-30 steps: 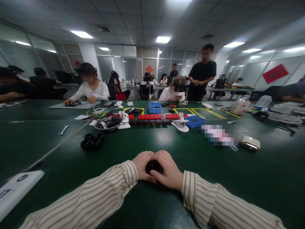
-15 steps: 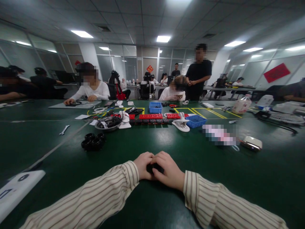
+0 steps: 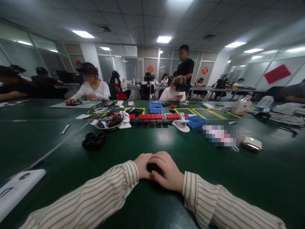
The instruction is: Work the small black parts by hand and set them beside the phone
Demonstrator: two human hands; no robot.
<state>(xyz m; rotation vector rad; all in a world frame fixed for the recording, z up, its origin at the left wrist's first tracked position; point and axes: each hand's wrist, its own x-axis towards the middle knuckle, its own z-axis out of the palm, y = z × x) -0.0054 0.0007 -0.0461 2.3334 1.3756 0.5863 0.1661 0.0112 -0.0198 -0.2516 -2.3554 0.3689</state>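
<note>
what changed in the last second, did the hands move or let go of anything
The standing person in black walked leftward behind the far table. The left hand and right hand stayed cupped together over the small black object; the green table stayed as it was.

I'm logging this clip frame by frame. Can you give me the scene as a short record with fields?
left hand: left hand cupped on a small black object
right hand: right hand closed over it too
surface: green table
nearby: black rings to the left; white clip and blue tray beyond
</note>
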